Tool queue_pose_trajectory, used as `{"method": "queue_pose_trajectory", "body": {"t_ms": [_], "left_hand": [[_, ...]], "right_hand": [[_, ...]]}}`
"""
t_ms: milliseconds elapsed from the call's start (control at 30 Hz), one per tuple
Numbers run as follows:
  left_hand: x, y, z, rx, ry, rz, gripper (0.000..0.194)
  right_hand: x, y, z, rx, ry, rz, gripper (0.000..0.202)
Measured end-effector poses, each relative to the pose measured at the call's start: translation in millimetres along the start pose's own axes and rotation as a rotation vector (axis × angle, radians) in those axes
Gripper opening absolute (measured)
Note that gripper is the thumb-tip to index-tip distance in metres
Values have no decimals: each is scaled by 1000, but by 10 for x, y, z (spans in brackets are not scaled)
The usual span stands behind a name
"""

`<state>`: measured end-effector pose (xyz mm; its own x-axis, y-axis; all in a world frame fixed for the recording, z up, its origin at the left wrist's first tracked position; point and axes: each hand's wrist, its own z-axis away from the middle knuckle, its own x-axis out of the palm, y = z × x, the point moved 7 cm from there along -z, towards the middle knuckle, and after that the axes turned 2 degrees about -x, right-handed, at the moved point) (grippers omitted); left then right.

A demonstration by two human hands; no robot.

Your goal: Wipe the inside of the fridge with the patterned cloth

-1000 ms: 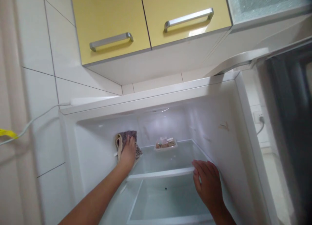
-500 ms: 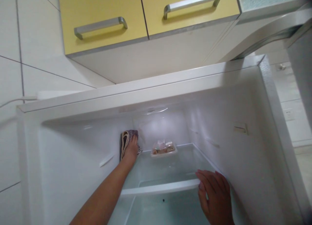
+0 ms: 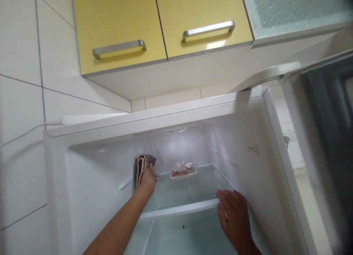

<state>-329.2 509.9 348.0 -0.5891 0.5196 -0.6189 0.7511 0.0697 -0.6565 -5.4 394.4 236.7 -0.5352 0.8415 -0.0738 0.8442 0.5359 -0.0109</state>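
Note:
Deep inside a refrigerator, my left hand [image 3: 149,178] is closed on a folded patterned cloth [image 3: 141,170]. The cloth lies against the left inner wall near the back corner, just above the glass shelf [image 3: 187,190]. My right hand [image 3: 235,214] grips the right end of that shelf's white front edge, fingers over the top and thumb in front. Between the hands, at the back of the shelf, sits a clear plastic tray of food [image 3: 182,172]; its contents are too small to name. My left fingertips are partly hidden behind the cloth.
A lower glass shelf [image 3: 193,236] bears a small dark speck. The refrigerator door [image 3: 317,144] stands open at the right. Yellow cabinets [image 3: 118,23] with metal handles hang above, and a white tiled wall [image 3: 19,107] is on the left with a cable.
The view has shifted, so the cabinets sit lower and more of the open door shows at the right. Both hands keep nearly the same places on the cloth and shelf.

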Motion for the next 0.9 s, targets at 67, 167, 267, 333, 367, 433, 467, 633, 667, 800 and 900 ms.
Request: {"method": "queue_pose_trajectory", "body": {"t_ms": [67, 167, 267, 333, 367, 433, 467, 633, 667, 800, 900], "left_hand": [[-103, 15, 164, -46, -43, -43, 32], [-289, 41, 449, -100, -101, -73, 34], [-514, 37, 773, -138, -120, -76, 40], [-670, 9, 1004, -150, -106, -69, 43], [-749, -10, 1122, -150, -88, -61, 44], [-906, -64, 1354, -153, -34, -47, 46], [-987, -98, 1465, -158, 0, -43, 47], [-1454, -276, 1892, -216, 120, -69, 49], [-1566, -314, 1943, -235, 141, -76, 50], [-1958, -446, 2014, -289, 222, -103, 51], [-2058, -498, 1886, -293, 228, -146, 53]], "right_hand": [[-1, 0, 3, -3, -13, -1, 25], [0, -8, 10, -14, -34, 1, 26], [-8, -16, 16, -17, -28, 3, 26], [-6, -21, 20, -17, -29, 0, 26], [-3, -23, 21, -17, -34, -2, 26], [0, -23, 23, -15, -40, -5, 26], [-1, -21, 22, -11, -43, -8, 27], [-18, -22, 14, -1, -39, -20, 27], [-15, -26, 13, -3, -41, -20, 27], [2, -34, 16, 5, -39, -15, 28], [0, -38, 14, 12, -23, -21, 28]]}}
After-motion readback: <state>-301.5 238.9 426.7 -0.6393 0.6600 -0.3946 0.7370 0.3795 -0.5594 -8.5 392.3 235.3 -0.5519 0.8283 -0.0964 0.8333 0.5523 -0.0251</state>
